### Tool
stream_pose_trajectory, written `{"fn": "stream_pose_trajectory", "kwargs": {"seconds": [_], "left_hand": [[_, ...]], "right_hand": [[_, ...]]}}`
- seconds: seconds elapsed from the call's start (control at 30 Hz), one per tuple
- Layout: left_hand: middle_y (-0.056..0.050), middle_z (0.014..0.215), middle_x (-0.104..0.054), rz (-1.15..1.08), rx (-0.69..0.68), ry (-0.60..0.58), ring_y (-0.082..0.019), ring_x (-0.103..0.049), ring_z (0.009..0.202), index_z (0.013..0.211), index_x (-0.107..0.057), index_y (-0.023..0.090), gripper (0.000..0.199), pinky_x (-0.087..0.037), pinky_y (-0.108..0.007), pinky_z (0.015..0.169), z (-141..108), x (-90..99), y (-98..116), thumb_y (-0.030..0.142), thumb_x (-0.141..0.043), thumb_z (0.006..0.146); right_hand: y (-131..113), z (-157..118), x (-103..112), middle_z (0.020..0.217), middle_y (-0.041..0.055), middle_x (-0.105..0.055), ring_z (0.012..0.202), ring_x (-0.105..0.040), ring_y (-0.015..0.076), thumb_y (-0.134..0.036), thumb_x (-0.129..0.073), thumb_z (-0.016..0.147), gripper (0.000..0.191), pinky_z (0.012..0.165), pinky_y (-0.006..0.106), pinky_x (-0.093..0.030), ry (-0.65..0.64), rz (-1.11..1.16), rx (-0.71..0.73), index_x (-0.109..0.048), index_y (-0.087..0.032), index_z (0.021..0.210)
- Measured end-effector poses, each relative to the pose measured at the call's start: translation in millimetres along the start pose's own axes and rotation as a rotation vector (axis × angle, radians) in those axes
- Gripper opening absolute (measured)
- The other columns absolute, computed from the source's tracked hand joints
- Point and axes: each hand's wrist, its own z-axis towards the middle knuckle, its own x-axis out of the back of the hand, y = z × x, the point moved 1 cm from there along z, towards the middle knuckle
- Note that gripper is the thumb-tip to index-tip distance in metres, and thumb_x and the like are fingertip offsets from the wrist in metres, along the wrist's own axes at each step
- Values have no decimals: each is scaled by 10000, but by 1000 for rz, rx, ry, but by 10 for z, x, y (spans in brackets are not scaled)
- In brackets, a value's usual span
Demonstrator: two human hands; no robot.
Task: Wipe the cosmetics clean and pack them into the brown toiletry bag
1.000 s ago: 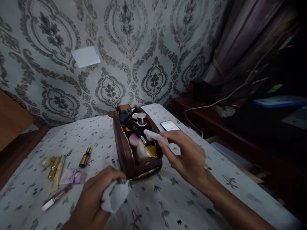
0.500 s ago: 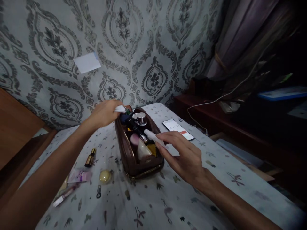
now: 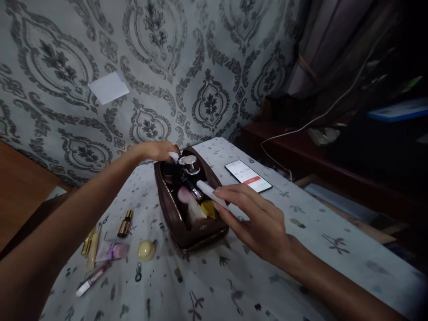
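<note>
A brown zippered bag point(image 3: 197, 236) stands unzipped on the patterned sheet, packed with cosmetics: a silver-lidded jar point(image 3: 191, 164), a black tube, a pink round item point(image 3: 183, 195) and a yellow item point(image 3: 208, 208). At the bag's far left end, my left hand point(image 3: 160, 150) is closed on a small white item point(image 3: 174, 156), partly hidden by the fingers. My right hand point(image 3: 254, 214) pinches a white tube point(image 3: 209, 190) between thumb and fingers, its tip over the bag's right side.
Left of the bag lie a dropper bottle point(image 3: 125, 224), a round yellow jar point(image 3: 146, 250), a purple tube point(image 3: 115, 250) and slim cosmetics. A phone point(image 3: 248, 176) lies to the right. Beyond are a patterned wall with a paper point(image 3: 109, 88) and a cable point(image 3: 301, 129).
My left hand has moved right and lower over the bag's far end with the white item. The green item near it is no longer visible. My right hand still holds the tube. The view has shifted slightly.
</note>
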Motion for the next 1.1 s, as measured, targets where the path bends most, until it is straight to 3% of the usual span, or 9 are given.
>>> {"fn": "stream_pose_trajectory", "kwargs": {"seconds": [0.17, 0.47, 0.67, 0.77, 0.87, 0.97, 1.03, 1.1], "left_hand": [[-5, 747, -661, -72, 30, 22, -167, -569, 737, 766, -651, 156, 204, -434, -230, 681, 23, -20, -15, 286, -601, 616], [2, 805, -694, -326, -21, 64, -171, -611, 835, 793, -686, 172, 269, -464, -262, 821, -144, 12, -43, 376, -705, 620], [-27, 781, -659, -192, 15, 219, -160, -569, 755, 870, -694, 146, 364, -452, -266, 731, -415, 216, 43, 436, -696, 649], [34, 641, -547, -119, 51, 289, -91, -445, 587, 954, -682, 128, 456, -388, -230, 597, -644, 381, 156, 486, -670, 672], [99, 569, -409, -41, 63, 351, 4, -323, 553, 1054, -632, 41, 502, -339, -189, 624, -832, 532, 282, 470, -549, 806], [111, 552, -391, 63, 67, 321, 39, -325, 559, 1063, -620, 1, 563, -322, -191, 635, -882, 646, 388, 483, -438, 837], [92, 577, -475, 104, 38, 279, 12, -369, 560, 1006, -671, 48, 552, -333, -167, 617, -830, 691, 461, 512, -539, 737], [63, 648, -532, 155, 13, 215, -31, -471, 624, 967, -699, 45, 506, -365, -168, 652, -733, 691, 546, 463, -515, 749]], "right_hand": [[8, -3, 15, 990, 58, -720, 865, -716, 173, -75, -611, 909, 312, 767, 280, -607, 6, 0, -4, -623, -233, 1177], [-26, 16, 44, 962, 56, -726, 838, -729, 197, -76, -599, 907, 346, 715, 311, -625, -2, 0, -20, -603, -268, 1194], [-42, 20, 71, 955, 61, -727, 838, -728, 203, -67, -616, 897, 350, 725, 329, -623, 21, 1, -9, -603, -265, 1185], [-40, 15, 89, 952, 50, -737, 829, -729, 210, -92, -616, 906, 349, 713, 343, -623, 26, -5, -27, -608, -290, 1192], [-35, 8, 102, 953, 44, -742, 812, -728, 208, -97, -622, 905, 350, 695, 348, -624, 33, -7, -38, -616, -302, 1188], [-32, 5, 107, 952, 33, -751, 795, -730, 210, -109, -629, 902, 323, 694, 360, -627, 41, -11, -55, -637, -311, 1154], [-31, 3, 105, 946, 27, -755, 786, -729, 210, -114, -630, 902, 310, 695, 363, -627, 44, -15, -59, -645, -315, 1137], [-29, -2, 103, 943, 28, -753, 783, -727, 206, -111, -630, 904, 311, 693, 356, -624, 43, -15, -55, -641, -311, 1142]]}}
